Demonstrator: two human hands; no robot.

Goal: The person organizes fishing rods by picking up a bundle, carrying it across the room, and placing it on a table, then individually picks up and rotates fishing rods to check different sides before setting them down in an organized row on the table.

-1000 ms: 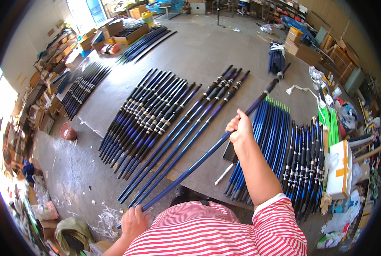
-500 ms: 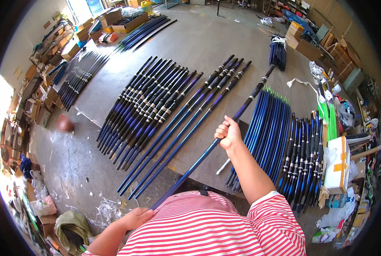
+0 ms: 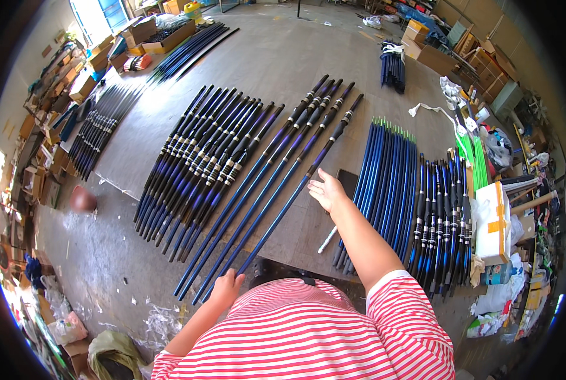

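Observation:
Four long blue-and-black fishing rods lie side by side on the table, slanting from the far right toward my body. My left hand is closed around the near end of the rightmost fishing rod. My right hand is open beside the middle of that rod, fingers spread and holding nothing. Left of it lie the other long rods. Further left is a row of shorter dark rod sections with pale bands. Right of my right hand lie many blue rod sections with green tips.
A dark flat object and a thin white stick lie by my right forearm. Banded black rods and a white foam box are at the right. A tied bundle stands further back. Cardboard boxes sit far left.
The rod held across my body has been lowered to the left beside the other long rods. My right hand has let go and opened; my left hand has moved right and forward.

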